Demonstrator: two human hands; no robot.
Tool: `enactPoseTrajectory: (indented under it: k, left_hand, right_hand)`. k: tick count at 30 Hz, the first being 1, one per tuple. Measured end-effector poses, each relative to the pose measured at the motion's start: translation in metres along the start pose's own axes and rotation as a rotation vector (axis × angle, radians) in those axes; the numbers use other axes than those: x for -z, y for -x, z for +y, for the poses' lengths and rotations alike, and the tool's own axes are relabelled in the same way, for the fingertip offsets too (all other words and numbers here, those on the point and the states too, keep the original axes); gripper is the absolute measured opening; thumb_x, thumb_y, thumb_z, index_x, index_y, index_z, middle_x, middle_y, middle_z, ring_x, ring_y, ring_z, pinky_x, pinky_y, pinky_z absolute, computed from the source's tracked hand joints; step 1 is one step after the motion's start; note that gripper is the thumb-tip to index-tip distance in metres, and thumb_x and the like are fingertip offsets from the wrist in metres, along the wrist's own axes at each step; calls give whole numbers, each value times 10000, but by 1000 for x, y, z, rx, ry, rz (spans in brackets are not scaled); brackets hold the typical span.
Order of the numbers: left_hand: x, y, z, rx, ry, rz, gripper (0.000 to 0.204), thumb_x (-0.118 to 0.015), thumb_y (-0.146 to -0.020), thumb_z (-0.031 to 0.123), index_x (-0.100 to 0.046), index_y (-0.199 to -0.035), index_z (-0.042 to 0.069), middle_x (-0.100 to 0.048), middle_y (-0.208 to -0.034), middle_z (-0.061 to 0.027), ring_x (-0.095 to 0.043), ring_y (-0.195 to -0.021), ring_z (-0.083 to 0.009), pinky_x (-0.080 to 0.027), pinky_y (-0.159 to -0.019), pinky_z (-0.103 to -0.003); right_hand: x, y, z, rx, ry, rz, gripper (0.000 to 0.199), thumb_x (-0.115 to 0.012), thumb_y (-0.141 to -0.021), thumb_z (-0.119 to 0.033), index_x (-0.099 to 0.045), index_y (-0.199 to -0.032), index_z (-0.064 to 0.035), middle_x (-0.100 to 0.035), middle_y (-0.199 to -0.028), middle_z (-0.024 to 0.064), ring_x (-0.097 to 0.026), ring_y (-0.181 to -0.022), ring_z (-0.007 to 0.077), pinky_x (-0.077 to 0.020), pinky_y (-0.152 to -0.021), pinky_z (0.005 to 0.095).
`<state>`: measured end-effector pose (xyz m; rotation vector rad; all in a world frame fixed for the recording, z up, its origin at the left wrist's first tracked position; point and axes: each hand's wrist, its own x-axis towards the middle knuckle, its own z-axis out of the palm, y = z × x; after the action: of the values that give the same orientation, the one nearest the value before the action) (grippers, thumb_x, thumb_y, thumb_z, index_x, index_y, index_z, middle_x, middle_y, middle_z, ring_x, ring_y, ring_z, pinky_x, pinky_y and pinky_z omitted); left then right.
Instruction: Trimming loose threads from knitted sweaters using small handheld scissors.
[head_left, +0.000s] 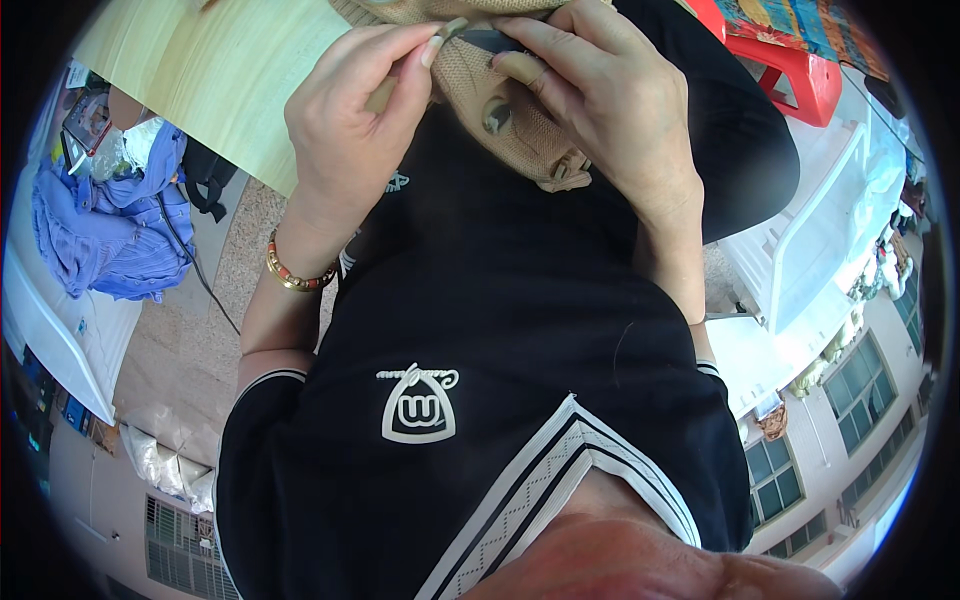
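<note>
A tan, coarsely woven fabric piece lies over my lap at the top of the head view, with a gathered, knotted lower end. A round dark spot with a shiny rim shows on it. My left hand is closed, thumb and forefinger pinching a small tan-olive edge that looks like part of the same fabric. Opposite, my right hand grips the fabric between thumb and fingers. Between both sets of fingertips shows a dark, smooth patch, whose kind I cannot make out.
A pale wooden board lies at the upper left, beside my left hand. Beyond it are crumpled blue-purple cloth and a dark cable. At the right stand a red plastic stool and a white plastic chair.
</note>
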<state>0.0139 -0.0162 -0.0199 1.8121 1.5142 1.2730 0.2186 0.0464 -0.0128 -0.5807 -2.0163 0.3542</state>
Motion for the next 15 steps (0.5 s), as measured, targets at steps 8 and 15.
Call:
enactPoseTrajectory:
  k: [8,15]
  left_hand:
    - [0,0,-2,-18,-1,11,159,-754,-898,23,-763,-1056,39,-739,-957,-87,-719,-757,-154,-581,-694,-266]
    - [1,-1,-2,1,-4,5,158,-758,-897,30,-768,-1055,46,-743,-958,-81,-726,-774,-155,-586,-709,-265]
  right_hand:
    - [-1,-1,3,4,-59,16,247,-774,-836,-126,-736,-1061,-32,-621,-876,103,-659,-785,293,-539,-647,366]
    - [-1,-3,1,-33,-56,-11,241,-773,-843,-128,-739,-1061,-31,-613,-864,107,-656,-770,294,-534,-638,368]
